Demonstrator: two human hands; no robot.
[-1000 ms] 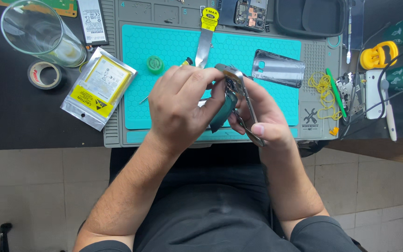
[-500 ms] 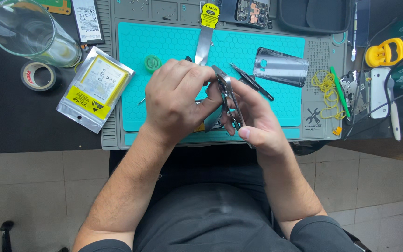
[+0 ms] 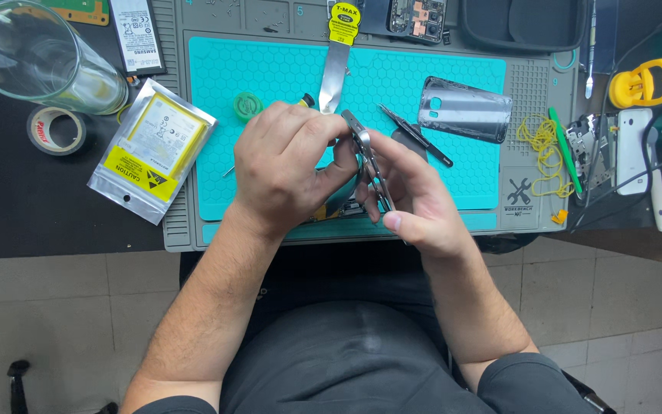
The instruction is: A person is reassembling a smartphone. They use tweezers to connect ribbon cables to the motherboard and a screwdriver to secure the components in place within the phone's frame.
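The phone frame (image 3: 368, 165) is being held on edge above the teal mat (image 3: 270, 77), pinched by the right hand (image 3: 415, 195) and gripped by the left hand (image 3: 285, 165); tweezers (image 3: 415, 135), newly uncovered at one o'clock, are now lying free, so hands alone are working.

We found the phone (image 3: 367, 165) held edge-up between our left hand (image 3: 285, 165) and right hand (image 3: 415, 199), above the mat (image 3: 270, 77). Tweezers (image 3: 415, 135) and a back cover (image 3: 465, 110) lay right; the glass (image 3: 32, 57), tape (image 3: 57, 129) and pouch (image 3: 153, 147) left.

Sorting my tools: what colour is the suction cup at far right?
Yellow suction cup, clearest in the head view.
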